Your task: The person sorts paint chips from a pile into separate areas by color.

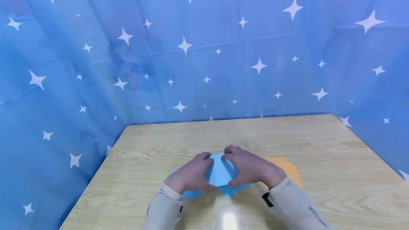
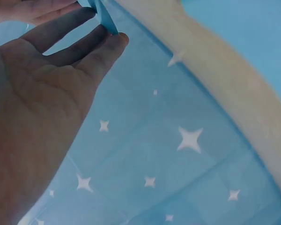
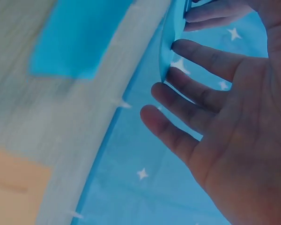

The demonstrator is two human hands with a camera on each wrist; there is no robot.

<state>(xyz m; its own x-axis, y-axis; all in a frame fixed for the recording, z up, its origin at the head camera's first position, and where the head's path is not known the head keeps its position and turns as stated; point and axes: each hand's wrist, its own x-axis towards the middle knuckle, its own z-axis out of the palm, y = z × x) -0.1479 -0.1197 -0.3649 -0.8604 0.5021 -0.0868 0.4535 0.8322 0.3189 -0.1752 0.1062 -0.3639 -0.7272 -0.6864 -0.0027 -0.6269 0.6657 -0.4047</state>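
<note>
Between both hands, raised over the table, is a light blue sheet of paper (image 1: 220, 170). My left hand (image 1: 191, 174) holds its left side, thumb at the near edge and fingers at the far edge. On the opposite side my right hand (image 1: 250, 168) grips it in the same manner. Seen edge-on, the paper (image 2: 104, 18) meets the fingertips of the left hand (image 2: 47, 98) in the left wrist view. In the right wrist view the paper (image 3: 168, 47) bends slightly against the fingers of the right hand (image 3: 239, 122).
More blue paper (image 1: 191, 194) lies on the wooden table (image 1: 153, 144) beneath the hands, partly hidden by them. Orange sheets (image 1: 289, 170) are stacked to the right, under the right forearm. A blue curtain with white stars (image 1: 211, 63) hangs behind the table.
</note>
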